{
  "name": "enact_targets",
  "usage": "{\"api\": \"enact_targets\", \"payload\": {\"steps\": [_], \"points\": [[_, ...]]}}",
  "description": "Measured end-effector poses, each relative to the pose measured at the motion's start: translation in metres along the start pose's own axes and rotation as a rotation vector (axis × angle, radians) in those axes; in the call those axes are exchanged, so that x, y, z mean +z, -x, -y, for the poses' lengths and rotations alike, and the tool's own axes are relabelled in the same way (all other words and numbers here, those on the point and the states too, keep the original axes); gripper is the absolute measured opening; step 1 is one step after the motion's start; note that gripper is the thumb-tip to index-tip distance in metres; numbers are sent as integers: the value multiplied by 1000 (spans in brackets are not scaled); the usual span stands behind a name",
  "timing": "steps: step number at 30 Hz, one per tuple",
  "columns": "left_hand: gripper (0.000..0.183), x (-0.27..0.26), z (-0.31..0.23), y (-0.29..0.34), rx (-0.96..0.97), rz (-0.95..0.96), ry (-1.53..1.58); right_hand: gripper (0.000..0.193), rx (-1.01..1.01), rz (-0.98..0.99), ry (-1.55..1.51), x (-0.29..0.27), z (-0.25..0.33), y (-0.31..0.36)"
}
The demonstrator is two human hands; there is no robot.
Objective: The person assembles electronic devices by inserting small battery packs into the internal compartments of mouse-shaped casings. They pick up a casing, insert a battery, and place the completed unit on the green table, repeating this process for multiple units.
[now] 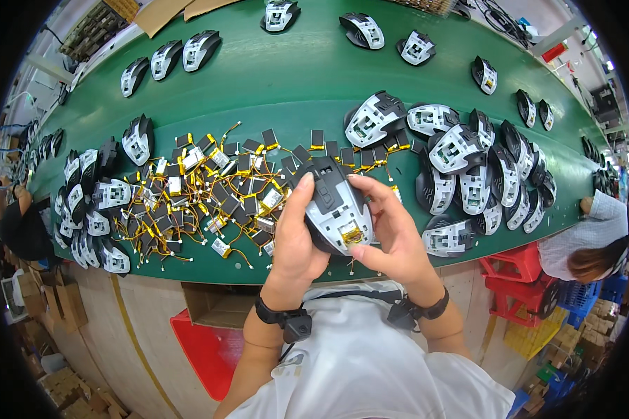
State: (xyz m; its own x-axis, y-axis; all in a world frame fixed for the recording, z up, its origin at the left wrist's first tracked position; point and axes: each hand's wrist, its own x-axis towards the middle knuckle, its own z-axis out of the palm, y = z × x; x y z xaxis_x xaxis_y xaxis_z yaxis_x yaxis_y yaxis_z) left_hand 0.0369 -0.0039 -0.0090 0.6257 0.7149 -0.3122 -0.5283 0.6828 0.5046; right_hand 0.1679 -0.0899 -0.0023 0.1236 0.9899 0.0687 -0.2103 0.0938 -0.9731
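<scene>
A partly assembled computer mouse point(334, 199), black with a white inner shell, is held up over the green table between both hands. My left hand point(297, 237) grips its left side, thumb along the edge. My right hand point(397, 230) holds the right side, its thumb at the mouse's near end. Beside that thumb, a yellow-taped part with wires point(351, 234) sits in an opening of the shell. Just beyond and left of my hands lies a loose heap of small battery packs point(223, 202), black or silver, with yellow tape and thin wires ending in white plugs.
Piles of similar mice stand at right point(474, 188) and left point(112, 194). More mice are spaced along the green belt point(279, 66) behind. Below the table edge are a red bin point(196, 349) and red crates point(514, 279). A person point(587, 230) sits at right, another point(24, 223) at left.
</scene>
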Motion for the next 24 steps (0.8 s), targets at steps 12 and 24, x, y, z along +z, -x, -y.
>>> {"api": "enact_targets", "payload": {"steps": [12,24], "points": [[43,2,2,0,11,-45,24,81,60,47,-239,5,4,0],[43,2,3,2,7,-21,30,84,30,-10,-144,8,-1,5]]}}
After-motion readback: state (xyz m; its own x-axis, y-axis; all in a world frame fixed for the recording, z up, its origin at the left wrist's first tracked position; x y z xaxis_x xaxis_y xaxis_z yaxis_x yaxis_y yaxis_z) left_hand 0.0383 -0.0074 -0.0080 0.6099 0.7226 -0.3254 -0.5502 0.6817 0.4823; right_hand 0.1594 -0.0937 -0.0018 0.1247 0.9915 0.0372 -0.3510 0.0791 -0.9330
